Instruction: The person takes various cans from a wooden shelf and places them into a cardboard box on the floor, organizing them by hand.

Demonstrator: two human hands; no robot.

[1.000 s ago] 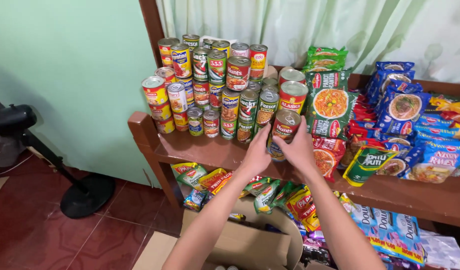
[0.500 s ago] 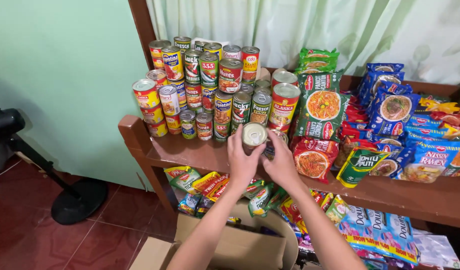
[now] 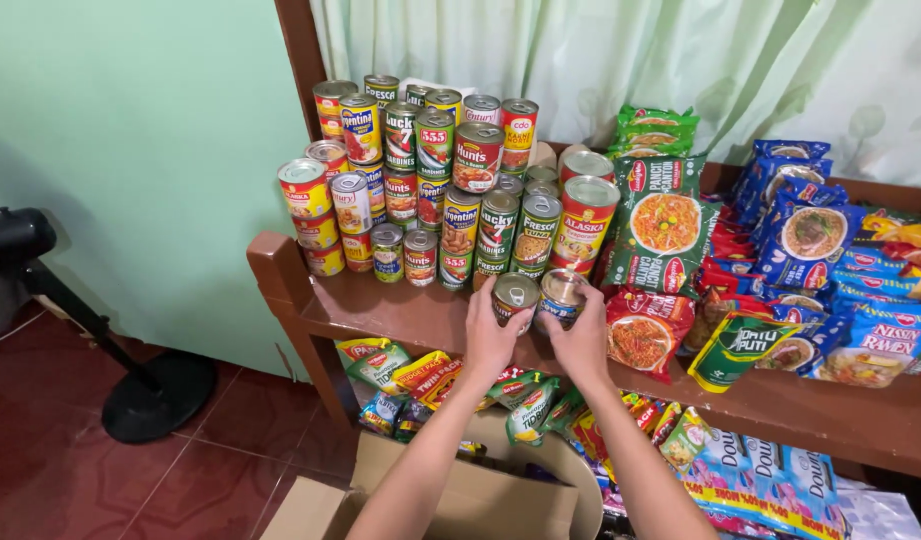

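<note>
1. Hands meet at the front edge of a wooden shelf (image 3: 380, 310), each holding one can.
2. Left hand (image 3: 488, 340) has its fingers wrapped around a small red-labelled can (image 3: 515, 298), tilted so its metal top shows.
3. Right hand (image 3: 580, 342) has its fingers closed on a small blue-labelled can (image 3: 561, 296), touching the first.
4. Stacked cans (image 3: 450, 180) stand just behind; noodle packets (image 3: 665, 225) lie to the right.
5. Open cardboard box (image 3: 480, 500) sits below on the floor.
</note>
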